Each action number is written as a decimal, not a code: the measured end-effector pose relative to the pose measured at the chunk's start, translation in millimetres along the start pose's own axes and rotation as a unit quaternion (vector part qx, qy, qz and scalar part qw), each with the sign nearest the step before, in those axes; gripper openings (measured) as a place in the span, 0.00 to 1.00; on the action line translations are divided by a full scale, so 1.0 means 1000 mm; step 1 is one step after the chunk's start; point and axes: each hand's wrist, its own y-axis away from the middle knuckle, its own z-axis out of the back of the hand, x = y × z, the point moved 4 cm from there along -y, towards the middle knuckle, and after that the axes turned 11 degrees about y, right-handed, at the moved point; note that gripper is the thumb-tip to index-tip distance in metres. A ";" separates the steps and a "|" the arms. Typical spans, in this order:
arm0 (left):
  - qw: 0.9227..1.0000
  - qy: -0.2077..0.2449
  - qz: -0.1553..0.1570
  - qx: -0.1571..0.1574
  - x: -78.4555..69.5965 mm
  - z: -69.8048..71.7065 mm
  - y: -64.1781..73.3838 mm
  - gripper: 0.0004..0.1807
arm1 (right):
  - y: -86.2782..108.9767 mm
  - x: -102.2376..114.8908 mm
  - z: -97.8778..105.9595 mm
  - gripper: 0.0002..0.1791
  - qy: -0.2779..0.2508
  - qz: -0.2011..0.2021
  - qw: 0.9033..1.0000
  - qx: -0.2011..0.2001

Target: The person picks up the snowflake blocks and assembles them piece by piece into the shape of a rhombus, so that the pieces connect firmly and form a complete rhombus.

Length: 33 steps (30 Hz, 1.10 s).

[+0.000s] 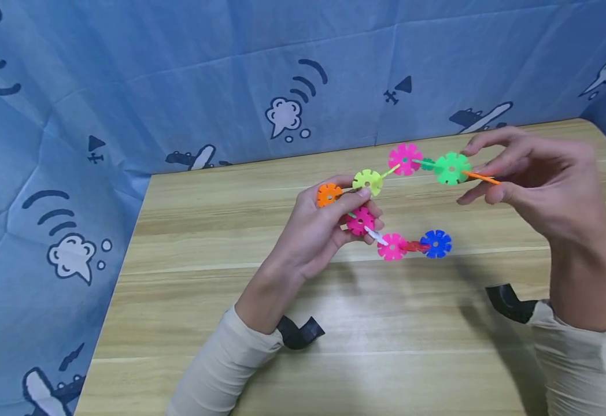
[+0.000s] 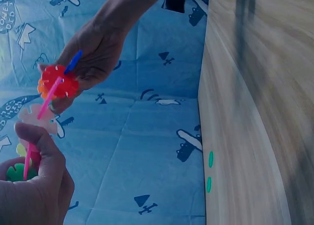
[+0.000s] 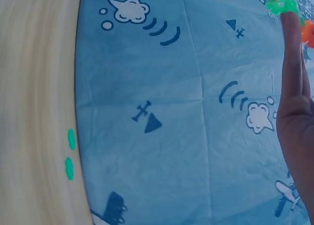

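Observation:
A chain of colourful notched plastic snowflake discs hangs between both hands above the table. My left hand (image 1: 316,231) holds its middle, the thumb pressing by a yellow disc (image 1: 368,180), with an orange disc (image 1: 329,195) and a pink disc (image 1: 361,222) beside it. From there a loose end runs right to a blue disc (image 1: 436,244). The other end passes a pink disc (image 1: 405,159) to a green disc (image 1: 452,169). My right hand (image 1: 558,179) pinches an edge-on orange disc (image 1: 482,177) slotted into that green one. In the right wrist view, the fingers partly hide the chain.
Below the hands lies a light wooden table (image 1: 188,323). A blue patterned cloth (image 1: 220,75) rises behind it and along its left side. Black curved pieces (image 1: 300,333) stick out from both sleeve cuffs. Two small green ovals (image 2: 211,159) show near the table's edge.

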 end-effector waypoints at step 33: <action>0.999 0.037 -0.017 0.001 0.002 -0.001 -0.003 0.07 | -0.004 -0.039 -0.019 0.16 -0.309 -0.011 0.948 0.076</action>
